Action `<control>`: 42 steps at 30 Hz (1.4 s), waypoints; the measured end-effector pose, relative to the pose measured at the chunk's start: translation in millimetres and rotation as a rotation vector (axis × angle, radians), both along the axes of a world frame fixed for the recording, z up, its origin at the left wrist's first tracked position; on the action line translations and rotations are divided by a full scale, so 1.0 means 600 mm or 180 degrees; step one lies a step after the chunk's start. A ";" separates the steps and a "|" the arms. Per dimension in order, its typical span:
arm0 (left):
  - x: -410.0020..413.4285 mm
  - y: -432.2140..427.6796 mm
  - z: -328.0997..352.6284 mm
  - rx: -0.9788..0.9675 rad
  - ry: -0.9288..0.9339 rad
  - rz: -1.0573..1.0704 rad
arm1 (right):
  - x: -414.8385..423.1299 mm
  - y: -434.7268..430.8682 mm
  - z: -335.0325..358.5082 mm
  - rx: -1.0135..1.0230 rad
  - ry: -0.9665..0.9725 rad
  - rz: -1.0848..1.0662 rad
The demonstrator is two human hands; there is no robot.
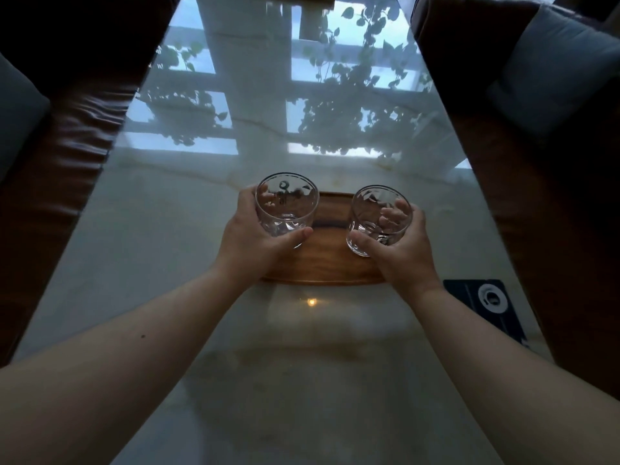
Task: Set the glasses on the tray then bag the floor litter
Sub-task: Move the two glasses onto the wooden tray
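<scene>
The glossy pale marble tabletop [188,250] fills the view between 2 dark brown leather sofas, and mirrors a window grid and trailing leaves. The landmark is the brown wooden oval tray [330,260], which lies flat on it.

The step in hand, as I judge it, is the first half of the task: setting the 2 glasses down on the tray. Both are over the tray and neither is released. Whether their bases already touch the wood cannot be told.

The left hand [250,238] is wrapped around the clear faceted glass tumbler on the left [287,204], thumb across its near side, fingers visible through the far wall; it is over the tray's left end. The right hand [402,245] is closed the same way around the clear faceted glass tumbler on the right [379,218], over the tray's right end. The 2 tumblers are apart, both upright or nearly so.

Both tumblers look empty; no liquid shows. The tray itself holds nothing else that can be seen.

The next move calls for lowering each base flat onto the wood, inside the raised rim, then loosening both grips together. Glass on a hard rim would tip or clink.

Right of the tray and nearer the person lies a small dark blue flat case with a white ring [486,302]. No floor litter or bag is in view.
</scene>
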State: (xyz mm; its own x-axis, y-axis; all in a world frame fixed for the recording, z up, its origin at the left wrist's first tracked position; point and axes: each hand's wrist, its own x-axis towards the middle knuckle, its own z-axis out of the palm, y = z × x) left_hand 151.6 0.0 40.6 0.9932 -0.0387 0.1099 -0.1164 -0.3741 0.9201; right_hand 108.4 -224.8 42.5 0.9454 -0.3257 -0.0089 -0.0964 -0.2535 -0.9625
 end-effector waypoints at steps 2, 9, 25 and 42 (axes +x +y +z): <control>-0.001 -0.005 -0.007 0.0007 0.0012 0.0030 | 0.002 -0.006 -0.006 0.0026 0.0037 0.0005; -0.007 -0.017 -0.023 0.0027 0.0065 0.0033 | 0.006 -0.014 -0.016 0.0030 0.0041 0.0139; -0.145 0.002 0.083 0.1662 0.0137 -0.0466 | -0.110 -0.062 0.037 -0.0956 0.0583 0.0768; -0.425 0.006 0.223 0.3436 -0.0688 -0.0969 | -0.378 -0.026 0.191 -0.3137 0.0184 0.2001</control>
State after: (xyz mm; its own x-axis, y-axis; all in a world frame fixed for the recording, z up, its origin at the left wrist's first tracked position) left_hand -103.3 3.3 174.4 0.8907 -0.4527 0.0407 -0.4546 -0.8866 0.0851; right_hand -118.6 -240.4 157.2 0.9490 0.3093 -0.0617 0.2745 -0.9063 -0.3213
